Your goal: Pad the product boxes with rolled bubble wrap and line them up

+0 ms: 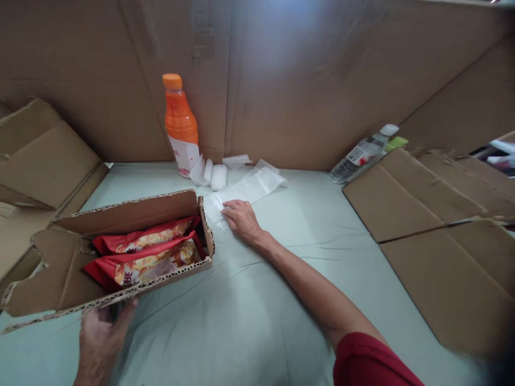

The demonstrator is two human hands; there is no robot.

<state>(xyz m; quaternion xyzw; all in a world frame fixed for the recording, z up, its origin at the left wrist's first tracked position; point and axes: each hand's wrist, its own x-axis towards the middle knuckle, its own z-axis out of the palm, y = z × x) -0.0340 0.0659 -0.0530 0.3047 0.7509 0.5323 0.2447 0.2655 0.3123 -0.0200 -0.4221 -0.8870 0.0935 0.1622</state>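
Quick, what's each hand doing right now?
Left hand: gripping the cardboard box at its near edge.
Right hand: open, flat on the bubble wrap.

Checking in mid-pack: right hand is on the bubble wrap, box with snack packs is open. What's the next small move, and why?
Probably pinch the bubble wrap sheet and draw it toward the cardboard box. The right hand lies flat on the sheet's near end, not yet gripping, the left hand is at the box's near edge, and the red snack packs lie uncovered inside.

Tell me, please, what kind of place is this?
Probably a packing station: an open cardboard box holds red snack packets, bubble wrap lies under the right hand, and flattened cartons surround the table.
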